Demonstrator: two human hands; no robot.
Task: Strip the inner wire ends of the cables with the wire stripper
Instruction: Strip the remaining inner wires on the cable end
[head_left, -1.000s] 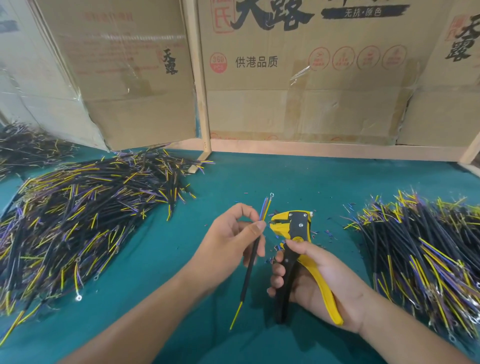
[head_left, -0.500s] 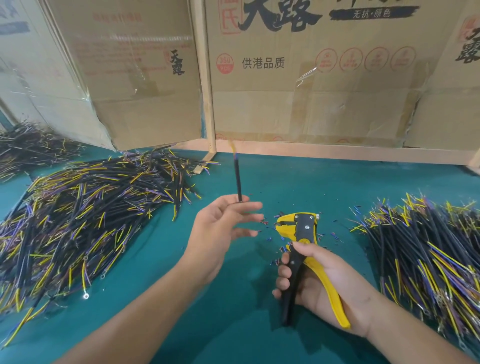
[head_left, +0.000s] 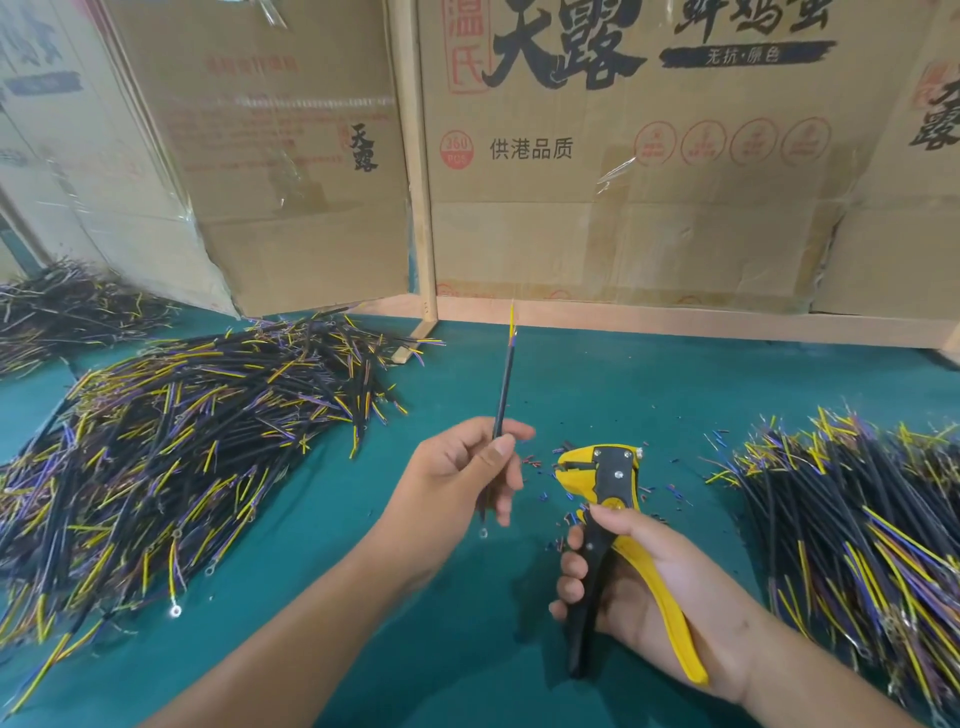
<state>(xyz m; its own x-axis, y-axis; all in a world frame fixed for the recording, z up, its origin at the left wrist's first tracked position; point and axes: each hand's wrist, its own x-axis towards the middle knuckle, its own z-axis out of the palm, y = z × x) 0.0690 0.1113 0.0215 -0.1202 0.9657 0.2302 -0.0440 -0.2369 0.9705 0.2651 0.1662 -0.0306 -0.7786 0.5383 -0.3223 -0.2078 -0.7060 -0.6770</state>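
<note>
My left hand (head_left: 457, 467) pinches a thin black cable (head_left: 504, 387) between thumb and fingers. The cable stands nearly upright, its yellow and purple inner wires pointing up and away, and a ring terminal hangs below my fingers. My right hand (head_left: 639, 577) grips the black and yellow handles of the wire stripper (head_left: 602, 478). The stripper's yellow jaws point up and left, a short way to the right of the cable and apart from it.
A large heap of black cables (head_left: 171, 447) with yellow and purple ends lies on the green table (head_left: 597, 384) at the left, another heap (head_left: 857, 519) at the right. Small insulation scraps (head_left: 540, 467) litter the mat near the jaws. Cardboard boxes (head_left: 623, 182) wall off the back.
My left hand flipped the cable end over end: the ring-terminal end went from top to bottom, the other wire ends now point up. The fingers opened briefly, then pinched again. The stripper stayed put.
</note>
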